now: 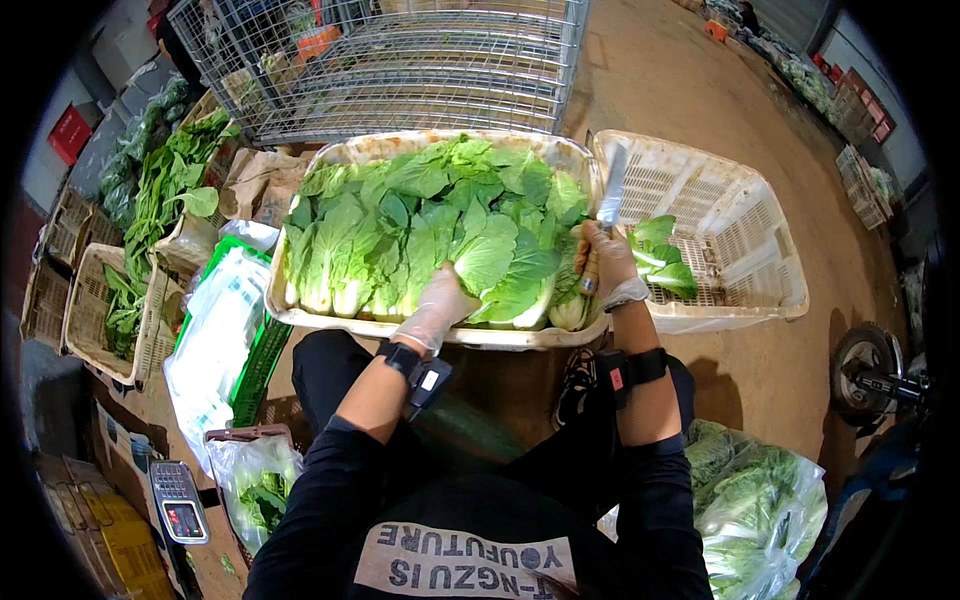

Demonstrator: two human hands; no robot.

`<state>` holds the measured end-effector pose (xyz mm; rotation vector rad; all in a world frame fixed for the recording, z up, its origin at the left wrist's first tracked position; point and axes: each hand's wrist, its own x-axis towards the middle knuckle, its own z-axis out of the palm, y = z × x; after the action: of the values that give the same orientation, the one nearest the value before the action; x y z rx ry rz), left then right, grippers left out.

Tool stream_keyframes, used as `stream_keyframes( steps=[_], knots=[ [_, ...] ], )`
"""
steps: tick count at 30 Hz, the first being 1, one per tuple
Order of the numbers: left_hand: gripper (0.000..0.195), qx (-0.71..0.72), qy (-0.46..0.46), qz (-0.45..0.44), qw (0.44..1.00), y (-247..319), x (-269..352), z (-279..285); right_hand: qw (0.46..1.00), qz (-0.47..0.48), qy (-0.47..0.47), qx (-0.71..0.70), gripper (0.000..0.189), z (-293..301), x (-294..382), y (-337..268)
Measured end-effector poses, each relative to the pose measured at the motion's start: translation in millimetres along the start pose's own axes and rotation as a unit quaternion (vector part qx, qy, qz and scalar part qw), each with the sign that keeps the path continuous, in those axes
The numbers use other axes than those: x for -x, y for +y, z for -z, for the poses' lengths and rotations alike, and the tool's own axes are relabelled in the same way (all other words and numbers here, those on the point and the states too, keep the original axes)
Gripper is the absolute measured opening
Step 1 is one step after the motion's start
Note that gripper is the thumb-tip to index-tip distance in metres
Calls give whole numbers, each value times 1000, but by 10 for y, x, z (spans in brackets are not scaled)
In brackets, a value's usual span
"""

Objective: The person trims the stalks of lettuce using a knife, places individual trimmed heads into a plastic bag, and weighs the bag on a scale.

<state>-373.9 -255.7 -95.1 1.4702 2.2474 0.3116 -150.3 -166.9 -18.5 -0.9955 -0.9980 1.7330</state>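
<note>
A white plastic crate (300,319) full of leafy green cabbages (420,225) stands before me, their pale stems towards me. My left hand (439,304), in a clear glove, is closed around the stem end of one light green leafy head (487,255) at the crate's near side. Part of its fingers is hidden by the leaves. My right hand (611,259), also gloved, grips a knife (613,187) by its wooden handle at the crate's right edge. The blade points up and away from me.
At the right, a second white crate (739,225) holds a few loose greens (664,259). A wire mesh cage (450,75) stands beyond. To the left are plastic bags on a green crate (255,367) and a scale (180,502). Bagged greens (757,517) lie at lower right, near a wheel (862,371).
</note>
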Motion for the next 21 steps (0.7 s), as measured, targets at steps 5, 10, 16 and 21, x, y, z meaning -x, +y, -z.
stream_keyframes(
  steps=[5,10,16,21],
  knots=[
    [63,136,-45,-2,990,-34,-26,128,988,-2,-75,138,16,-42,192,-62],
    [31,695,-348,-8,630,-334,-269,523,976,11,-128,176,15,-207,427,-162],
    [48,881,-194,-109,418,471,-65,388,983,55,-64,166,32,-354,463,-122],
    [45,871,-192,-159,424,771,-5,218,942,232,-1,243,43,-342,286,-37]
  ],
)
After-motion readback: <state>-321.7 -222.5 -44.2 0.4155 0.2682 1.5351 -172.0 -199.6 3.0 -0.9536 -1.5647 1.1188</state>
